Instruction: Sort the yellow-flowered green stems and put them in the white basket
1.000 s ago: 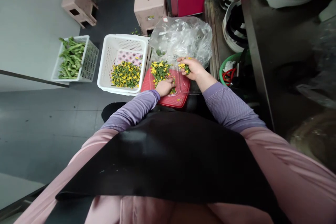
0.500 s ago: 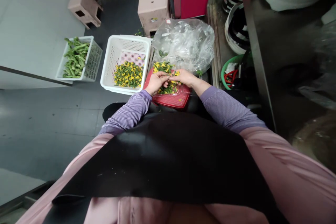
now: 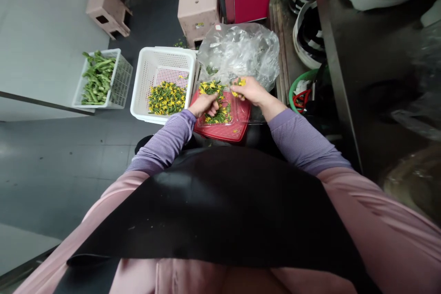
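Observation:
My right hand [image 3: 248,90] is closed round yellow-flowered stems [image 3: 238,83], above the right part of a clear plastic container. My left hand [image 3: 206,104] is closed over the greens at the container's left; what its fingers hold, if anything, is too small to make out. Yellow flowers and green stems [image 3: 219,115] lie in the container, which rests on a red lid or board [image 3: 236,133]. To the left, a white basket [image 3: 135,96] holds many more flowers. A crumpled clear plastic bag [image 3: 246,53] lies behind the hands.
A second white basket [image 3: 120,87] with thick green stalks stands at the far left. Two pink stools [image 3: 199,7] are farther back. At the right are a green-rimmed tub [image 3: 292,96] with red-handled things, buckets, and a metal shelf edge [image 3: 339,71].
My hands have come apart. My right hand has moved up and slightly right with the flowers, while my left hand has moved a little down. The view has shifted slightly.

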`<action>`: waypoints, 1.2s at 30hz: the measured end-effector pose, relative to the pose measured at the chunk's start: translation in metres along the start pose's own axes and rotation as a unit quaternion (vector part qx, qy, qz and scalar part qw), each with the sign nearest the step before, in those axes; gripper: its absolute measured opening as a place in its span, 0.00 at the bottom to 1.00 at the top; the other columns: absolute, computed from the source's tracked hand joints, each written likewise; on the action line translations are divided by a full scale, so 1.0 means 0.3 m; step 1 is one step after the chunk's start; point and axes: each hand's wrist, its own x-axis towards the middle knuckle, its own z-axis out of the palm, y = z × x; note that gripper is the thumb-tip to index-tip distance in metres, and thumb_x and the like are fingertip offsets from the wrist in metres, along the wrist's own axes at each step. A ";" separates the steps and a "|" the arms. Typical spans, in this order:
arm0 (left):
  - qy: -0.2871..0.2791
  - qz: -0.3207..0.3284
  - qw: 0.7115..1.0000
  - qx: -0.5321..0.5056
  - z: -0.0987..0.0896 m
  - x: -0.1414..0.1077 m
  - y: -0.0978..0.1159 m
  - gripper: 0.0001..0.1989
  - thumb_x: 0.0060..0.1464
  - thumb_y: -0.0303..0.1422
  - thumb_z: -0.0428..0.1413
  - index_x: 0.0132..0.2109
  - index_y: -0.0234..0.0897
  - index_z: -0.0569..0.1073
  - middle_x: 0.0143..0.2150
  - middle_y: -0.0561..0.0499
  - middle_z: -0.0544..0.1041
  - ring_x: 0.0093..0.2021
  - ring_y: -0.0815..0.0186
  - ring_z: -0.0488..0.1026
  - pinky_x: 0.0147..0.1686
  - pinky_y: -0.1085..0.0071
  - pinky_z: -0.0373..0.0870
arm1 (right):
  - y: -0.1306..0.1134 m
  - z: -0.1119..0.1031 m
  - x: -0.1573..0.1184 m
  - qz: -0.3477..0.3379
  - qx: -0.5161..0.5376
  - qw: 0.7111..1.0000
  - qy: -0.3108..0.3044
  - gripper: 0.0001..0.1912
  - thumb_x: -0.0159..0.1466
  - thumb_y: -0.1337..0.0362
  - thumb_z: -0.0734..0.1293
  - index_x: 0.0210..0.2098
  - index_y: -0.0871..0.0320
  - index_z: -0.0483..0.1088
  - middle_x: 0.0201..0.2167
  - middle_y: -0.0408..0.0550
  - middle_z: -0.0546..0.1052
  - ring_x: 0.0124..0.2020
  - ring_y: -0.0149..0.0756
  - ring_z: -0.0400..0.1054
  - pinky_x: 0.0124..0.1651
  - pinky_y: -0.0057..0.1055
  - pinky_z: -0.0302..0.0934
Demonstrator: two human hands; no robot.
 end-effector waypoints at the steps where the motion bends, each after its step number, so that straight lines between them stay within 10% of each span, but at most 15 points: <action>1: 0.009 0.003 0.998 0.059 0.018 0.012 -0.015 0.22 0.63 0.44 0.53 0.28 0.33 0.77 0.21 0.46 0.73 0.26 0.65 0.74 0.32 0.70 0.73 | -0.004 -0.005 0.002 0.023 0.056 0.998 0.012 0.11 0.61 0.60 0.73 0.36 0.56 0.68 0.27 0.43 0.70 0.28 0.33 0.65 0.33 0.33 0.63; 9: 0.078 0.081 0.896 0.429 0.152 0.102 -0.034 0.17 0.65 0.29 0.49 0.53 0.31 0.79 0.56 0.33 0.75 0.56 0.52 0.75 0.53 0.63 0.70 | -0.032 0.001 -0.001 0.134 0.289 0.948 -0.010 0.14 0.55 0.70 0.73 0.30 0.56 0.61 0.24 0.38 0.64 0.20 0.23 0.54 0.23 0.26 0.50; 20: 0.171 0.025 0.971 0.165 0.034 0.111 -0.069 0.07 0.56 0.25 0.55 0.35 0.31 0.79 0.33 0.46 0.81 0.35 0.65 0.75 0.41 0.73 0.71 | 0.022 0.053 0.015 0.151 0.165 0.974 0.028 0.16 0.55 0.68 0.77 0.29 0.56 0.64 0.18 0.39 0.67 0.18 0.26 0.56 0.20 0.23 0.44; 30: 0.071 0.097 0.901 0.417 0.148 0.162 -0.040 0.18 0.63 0.28 0.49 0.55 0.29 0.77 0.58 0.32 0.76 0.57 0.50 0.76 0.54 0.61 0.70 | 0.008 0.066 0.004 0.127 0.112 0.983 0.071 0.11 0.57 0.72 0.73 0.28 0.56 0.66 0.18 0.41 0.69 0.19 0.28 0.59 0.18 0.23 0.46; 36: 0.133 0.054 0.955 0.258 0.090 0.147 -0.017 0.07 0.57 0.24 0.54 0.40 0.32 0.78 0.41 0.41 0.81 0.44 0.58 0.78 0.47 0.66 0.72 | 0.023 0.058 0.023 0.105 0.118 0.984 0.078 0.11 0.55 0.74 0.73 0.28 0.57 0.68 0.17 0.38 0.67 0.16 0.25 0.57 0.15 0.22 0.46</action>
